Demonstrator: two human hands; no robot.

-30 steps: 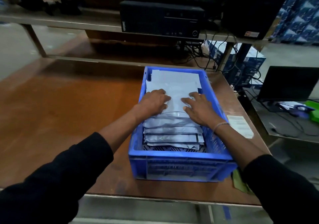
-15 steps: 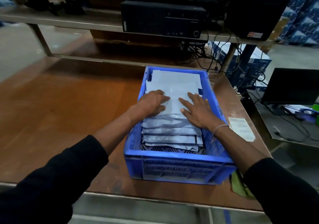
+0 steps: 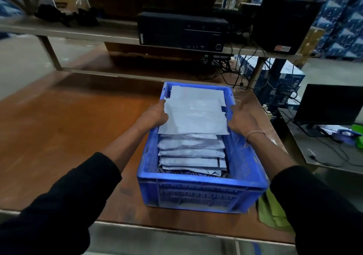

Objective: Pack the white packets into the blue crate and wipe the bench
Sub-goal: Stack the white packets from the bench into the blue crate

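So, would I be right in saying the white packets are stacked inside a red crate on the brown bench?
Not quite: the crate is blue, not red, as the head view shows. The white packets are stacked inside it on the brown bench.
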